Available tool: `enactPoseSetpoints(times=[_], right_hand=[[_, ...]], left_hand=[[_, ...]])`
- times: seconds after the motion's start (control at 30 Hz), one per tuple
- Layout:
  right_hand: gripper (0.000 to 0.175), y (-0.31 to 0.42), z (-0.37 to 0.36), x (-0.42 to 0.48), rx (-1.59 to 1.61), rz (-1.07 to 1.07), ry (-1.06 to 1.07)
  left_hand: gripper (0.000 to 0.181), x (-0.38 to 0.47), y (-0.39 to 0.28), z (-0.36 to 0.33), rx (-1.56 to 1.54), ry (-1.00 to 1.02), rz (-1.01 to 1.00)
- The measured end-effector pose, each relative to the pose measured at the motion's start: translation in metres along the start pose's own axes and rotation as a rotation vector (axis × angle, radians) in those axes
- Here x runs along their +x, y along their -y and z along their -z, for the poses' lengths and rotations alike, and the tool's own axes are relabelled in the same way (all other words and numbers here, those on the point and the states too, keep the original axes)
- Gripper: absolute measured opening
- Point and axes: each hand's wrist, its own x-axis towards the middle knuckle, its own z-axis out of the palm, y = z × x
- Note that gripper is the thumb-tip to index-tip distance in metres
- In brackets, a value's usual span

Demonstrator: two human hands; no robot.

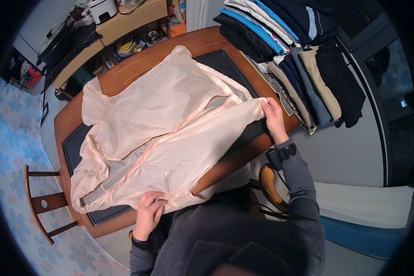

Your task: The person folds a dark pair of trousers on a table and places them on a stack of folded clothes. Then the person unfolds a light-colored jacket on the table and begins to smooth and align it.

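Note:
A thin, pale peach jacket, partly see-through, lies spread over the wooden table with its dark inset top. Its front opening, edged in darker peach, runs diagonally across the cloth. My right hand pinches a corner of the jacket near the table's right edge and draws that side taut. At the near edge, my left hand has its thumb and fingers closed on a gathered part of the fabric. Some of the cloth hangs over the near table edge, and folds hide part of the jacket's left side.
Folded clothes are piled at the table's far right corner. A wooden chair stands on the left, and a curved wooden armrest is beside my right forearm. Behind the table, a shelf unit carries a white appliance.

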Motion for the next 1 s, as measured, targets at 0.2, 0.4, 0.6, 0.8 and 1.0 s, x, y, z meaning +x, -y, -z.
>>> enactPoseSetpoints(times=[0.2,0.4,0.6,0.8,1.0], right_hand=[[0.015,0.023,-0.002,0.002,-0.561,0.099,0.052],[0.028,0.031,0.009,-0.012,-0.824,-0.066,0.347],[0.041,0.053,0.004,0.003,-0.985,-0.066,0.282],[0.034,0.032,-0.054,0.017,-1.179,-0.067,0.45],[0.016,0.05,-0.064,0.078,-1.074,0.169,0.344]], left_hand=[[0.009,-0.017,0.0,0.054,-0.147,-0.006,0.365],[0.017,-0.027,0.0,0.061,-0.215,0.37,0.363],[0.012,-0.002,-0.004,0.086,-0.162,0.174,0.365],[0.031,0.049,-0.005,0.045,-0.068,0.149,0.227],[0.042,0.06,-0.006,0.011,0.001,0.35,0.116]])
